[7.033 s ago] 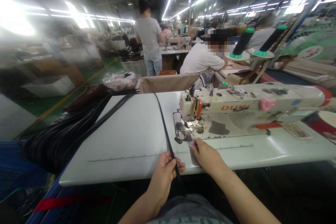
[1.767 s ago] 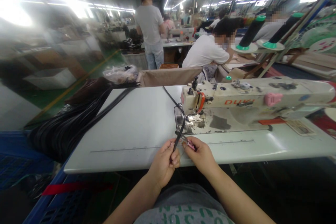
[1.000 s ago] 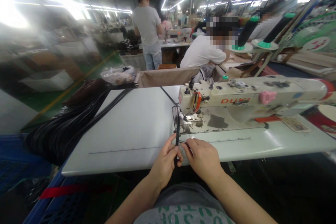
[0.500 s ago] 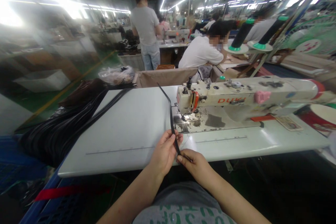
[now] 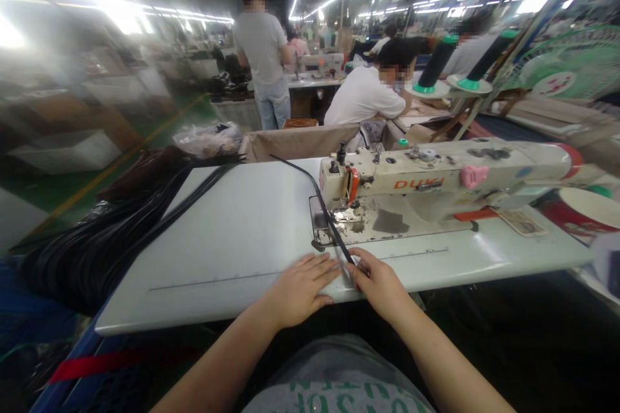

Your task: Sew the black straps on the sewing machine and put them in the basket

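A narrow black strap runs from the far edge of the white sewing table past the needle area toward me. Its near end is pinched between the thumb and fingers of my right hand. My left hand lies flat at the table's front edge, fingers stretched out toward the strap and holding nothing. Just beyond both hands stands the sewing machine, its needle and presser foot area beside the strap. Whether the strap passes under the foot, I cannot tell.
Many black straps hang over the table's left side. A fabric-lined bin stands behind the table. Black thread cones rise at the back right, near a green fan. Co-workers are beyond.
My left hand has let go of the strap and flattened on the table. My right hand has moved forward and right with the strap's near end, which now slants across beside the needle area.
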{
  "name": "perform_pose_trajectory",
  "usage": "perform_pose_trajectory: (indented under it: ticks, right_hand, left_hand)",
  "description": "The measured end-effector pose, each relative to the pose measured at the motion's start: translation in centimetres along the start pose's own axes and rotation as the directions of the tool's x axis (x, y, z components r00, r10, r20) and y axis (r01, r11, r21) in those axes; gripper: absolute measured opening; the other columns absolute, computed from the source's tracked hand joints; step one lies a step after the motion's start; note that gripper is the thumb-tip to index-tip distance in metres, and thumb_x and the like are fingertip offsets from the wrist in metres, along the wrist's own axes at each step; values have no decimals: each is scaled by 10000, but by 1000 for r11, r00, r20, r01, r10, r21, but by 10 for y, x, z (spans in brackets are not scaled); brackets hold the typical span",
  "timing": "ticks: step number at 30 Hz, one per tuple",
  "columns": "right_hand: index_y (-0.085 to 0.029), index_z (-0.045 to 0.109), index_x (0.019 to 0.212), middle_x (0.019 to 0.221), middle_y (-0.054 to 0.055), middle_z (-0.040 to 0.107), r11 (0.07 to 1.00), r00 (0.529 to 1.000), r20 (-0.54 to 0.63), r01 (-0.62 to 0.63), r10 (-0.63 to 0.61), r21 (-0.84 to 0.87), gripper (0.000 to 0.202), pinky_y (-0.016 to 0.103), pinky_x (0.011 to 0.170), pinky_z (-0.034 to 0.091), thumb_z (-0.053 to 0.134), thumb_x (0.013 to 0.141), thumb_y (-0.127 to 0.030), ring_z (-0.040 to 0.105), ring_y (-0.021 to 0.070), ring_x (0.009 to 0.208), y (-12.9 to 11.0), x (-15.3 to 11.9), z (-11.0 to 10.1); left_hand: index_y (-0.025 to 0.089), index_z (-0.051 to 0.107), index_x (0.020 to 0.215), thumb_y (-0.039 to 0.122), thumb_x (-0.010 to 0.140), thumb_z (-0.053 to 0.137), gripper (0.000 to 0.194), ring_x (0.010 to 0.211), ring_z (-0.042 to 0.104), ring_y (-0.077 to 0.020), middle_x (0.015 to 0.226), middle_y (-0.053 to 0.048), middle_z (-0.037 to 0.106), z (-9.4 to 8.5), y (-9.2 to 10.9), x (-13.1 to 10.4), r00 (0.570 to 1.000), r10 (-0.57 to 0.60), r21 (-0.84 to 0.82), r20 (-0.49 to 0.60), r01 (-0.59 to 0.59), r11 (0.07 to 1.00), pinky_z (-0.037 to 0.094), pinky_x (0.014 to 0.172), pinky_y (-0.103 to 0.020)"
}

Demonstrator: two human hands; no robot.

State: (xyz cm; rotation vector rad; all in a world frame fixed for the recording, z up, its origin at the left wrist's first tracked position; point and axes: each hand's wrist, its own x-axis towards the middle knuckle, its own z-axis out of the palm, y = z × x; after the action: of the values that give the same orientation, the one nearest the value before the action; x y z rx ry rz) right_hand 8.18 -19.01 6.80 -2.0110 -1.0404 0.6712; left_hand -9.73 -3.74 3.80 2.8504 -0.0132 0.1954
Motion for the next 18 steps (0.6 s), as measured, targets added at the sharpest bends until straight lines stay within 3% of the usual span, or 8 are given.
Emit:
perform_pose_trajectory:
  ticks: [1,3,6,8,10,14,16,18]
  right_hand:
    - [-225,635,1269,623,-36,635,1000,1000,5,-2,2,-9,425,299,649,436,524,909,-421,598,190,590,1,0,0]
    - [-219,634,1287,636,-27,648,1000,1000,13,0,0,-26,434,301,653,439,512,920,-417,610,195,603,1,1,1]
    - [-218,636,1301,669,-15,670,998,1000,-2,1,-1,-58,434,302,661,446,502,939,-417,632,203,632,-1,2,1]
    - [-222,638,1308,689,-9,683,997,1000,-15,2,-3,-78,430,299,669,454,503,947,-412,644,207,652,-2,4,3]
    - [-226,630,1331,705,-4,692,996,1000,-19,11,-13,-91,435,294,677,460,506,952,-399,654,208,667,-3,5,6]
    - [-228,575,1424,750,3,699,989,998,-32,47,-52,-140,488,278,659,451,510,961,-368,656,201,672,-2,7,10]
    - [-248,536,1477,783,5,707,985,997,-41,56,-63,-162,520,275,665,454,507,968,-354,661,199,682,0,8,11]
    - [-271,526,1498,815,11,724,982,998,-39,51,-59,-182,531,279,690,465,507,971,-335,675,203,708,0,9,10]
  left_hand:
    - [273,359,1597,447,1032,533,616,1541,344,-240,1625,-82,431,-1,-8,-3,999,-33,38,-18,34,999,251,1292,-489]
    - [250,420,1568,432,1033,528,575,1532,360,-285,1604,-107,459,-2,-25,-8,974,-203,122,-100,215,969,246,1284,-541]
    - [138,522,1492,421,1018,546,553,1525,345,-386,1572,-202,475,-1,-43,-6,839,-483,201,-249,533,822,268,1255,-606]
    - [98,532,1470,432,1015,544,565,1523,338,-409,1578,-240,449,0,-47,1,796,-527,193,-298,591,783,289,1243,-610]
    - [107,501,1493,449,1015,537,589,1529,334,-387,1601,-228,421,2,-44,13,827,-474,149,-303,532,833,299,1246,-578]
    - [151,386,1576,495,1005,551,686,1560,289,-317,1651,-169,363,6,-32,39,929,-289,35,-230,305,952,235,1286,-510]
    - [174,343,1601,518,1005,546,717,1566,280,-293,1666,-151,338,9,-31,47,952,-245,8,-183,251,968,211,1295,-496]
    - [167,328,1609,540,1006,533,738,1567,278,-297,1665,-156,333,12,-34,50,942,-288,23,-170,296,955,207,1293,-510]
